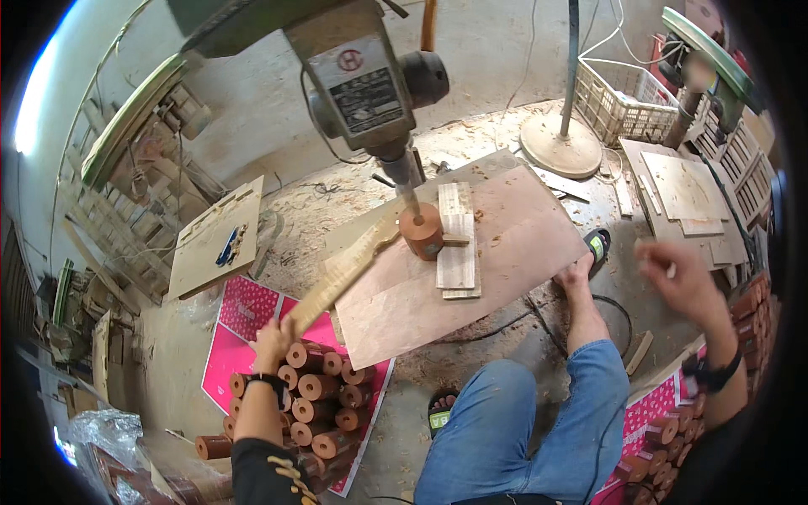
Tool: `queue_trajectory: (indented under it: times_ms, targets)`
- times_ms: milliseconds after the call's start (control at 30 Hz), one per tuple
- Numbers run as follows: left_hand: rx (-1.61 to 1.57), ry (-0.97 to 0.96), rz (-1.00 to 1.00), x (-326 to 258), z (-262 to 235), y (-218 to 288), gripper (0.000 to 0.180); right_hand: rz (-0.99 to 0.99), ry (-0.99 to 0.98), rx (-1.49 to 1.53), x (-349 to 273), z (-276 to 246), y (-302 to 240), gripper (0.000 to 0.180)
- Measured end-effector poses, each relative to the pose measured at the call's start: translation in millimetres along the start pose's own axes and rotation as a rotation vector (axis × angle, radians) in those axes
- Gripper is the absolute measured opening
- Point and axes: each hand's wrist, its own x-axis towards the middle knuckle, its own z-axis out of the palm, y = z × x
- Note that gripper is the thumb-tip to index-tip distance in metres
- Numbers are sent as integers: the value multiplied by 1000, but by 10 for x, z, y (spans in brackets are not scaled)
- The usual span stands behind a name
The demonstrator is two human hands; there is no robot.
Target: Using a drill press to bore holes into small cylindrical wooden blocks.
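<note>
My left hand [272, 343] is closed around the near end of a long wooden stick [337, 282]. The stick's notched far end lies against a brown cylindrical block [421, 232]. That block stands upright beneath the bit of a drill press [362, 84], and the bit meets its top. Pale wooden strips [456, 252] sit beside the block on its right. Both rest on a tilted-looking worktable board [505, 244]. Off to the right, my right hand [680, 273] is raised in the air with bent fingers apart, away from the block; I see nothing held in it.
Drilled brown cylinders [318, 387] are piled at lower left on a pink sheet [244, 311]; more cylinders [665, 429] lie at lower right. A round stand base [560, 145] and a plastic crate [623, 101] are behind. Another board [215, 240] stands left. Wood shavings cover the floor.
</note>
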Motion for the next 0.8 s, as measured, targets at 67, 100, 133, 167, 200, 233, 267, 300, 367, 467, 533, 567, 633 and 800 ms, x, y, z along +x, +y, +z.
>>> queue_trajectory:
  times_ms: [67, 100, 133, 167, 200, 233, 267, 300, 367, 467, 533, 567, 633, 800]
  targets:
    - [117, -8, 166, -408, 102, -39, 65, 37, -19, 202, 529, -130, -136, 22]
    - [77, -103, 196, -648, 183, -6, 66, 56, -29, 300, 804, -196, -226, 21]
    - [12, -186, 279, -881, 266, 54, 67, -31, -68, 243, 1083, -262, -330, 20]
    - [-197, -191, 299, -1164, 381, 149, 64, -14, -96, 274, 1295, -276, -453, 21]
    - [-390, -309, 256, -1418, 495, 289, 60, -82, -88, 317, 1498, -257, -580, 24]
    - [-551, -384, 254, -1626, 604, 474, 58, -84, -92, 300, 1723, -217, -703, 26]
    - [-755, -422, 223, -1821, 716, 701, 61, -83, -114, 326, 1914, -178, -817, 29]
    - [-779, -468, 192, -1914, 801, 936, 62, -20, -113, 324, 2097, -132, -923, 33]
    - [-1100, -452, 123, -2145, 939, 1345, 58, -28, -105, 354, 2442, -22, -1093, 39]
    - [-1244, -264, 121, -2336, 1086, 1824, 47, 26, -55, 441, 2823, 100, -1169, 53]
    - [-1277, -196, 106, -2361, 1122, 1905, 45, 40, -30, 516, 3079, 172, -1176, 60]
    - [-1284, -180, 110, -2367, 1132, 1922, 42, 41, -12, 647, 3197, 205, -1177, 69]
    - [-1272, -176, 125, -2363, 1147, 1916, 42, 83, 9, 849, 3380, 251, -1179, 87]
    - [-1157, -122, 147, -2344, 1135, 1926, 43, 130, 47, 1166, 3594, 310, -1384, 81]
